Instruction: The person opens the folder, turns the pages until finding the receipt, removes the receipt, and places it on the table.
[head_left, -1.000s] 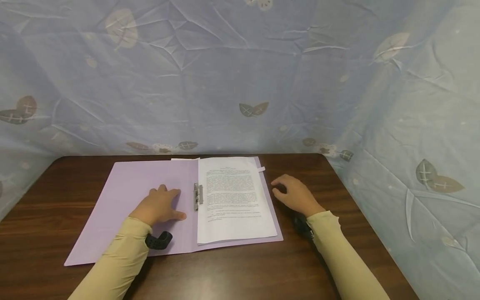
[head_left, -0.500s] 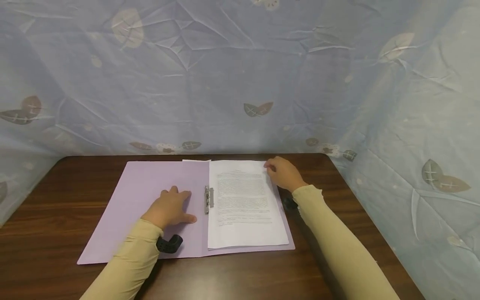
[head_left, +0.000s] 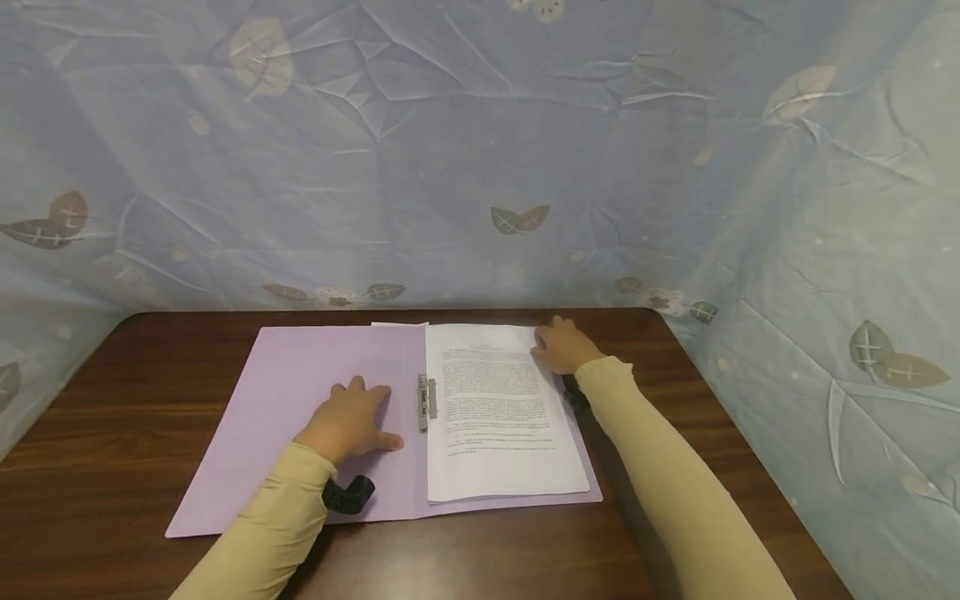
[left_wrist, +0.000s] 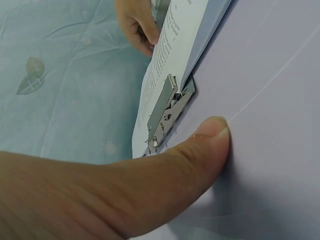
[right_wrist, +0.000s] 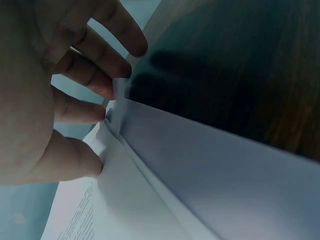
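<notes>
A lilac folder (head_left: 300, 375) lies opened flat, with a metal lever clip (head_left: 423, 402) at its spine. A stack of printed papers (head_left: 502, 475) rests on its right half. My left hand (head_left: 348, 421) rests with fingers spread on the bare left cover; its thumb (left_wrist: 200, 140) points toward the clip in the left wrist view. At the papers' upper right corner is my right hand (head_left: 564, 343). In the right wrist view its thumb (right_wrist: 75, 160) touches the top page, while the forefinger (right_wrist: 80, 109) meets the page edge beside a small translucent tab (right_wrist: 119, 100).
The folder lies on a dark wooden table (head_left: 97, 433). A leaf-patterned cloth (head_left: 450, 167) hangs behind and along the right side. A white paper edge (head_left: 397, 324) peeks out past the folder's top. Each wrist wears a black band (head_left: 348, 494).
My right hand has moved from beside the folder up to the papers' top right corner. The folder and left hand appear shifted right in view, along with the scene slightly.
</notes>
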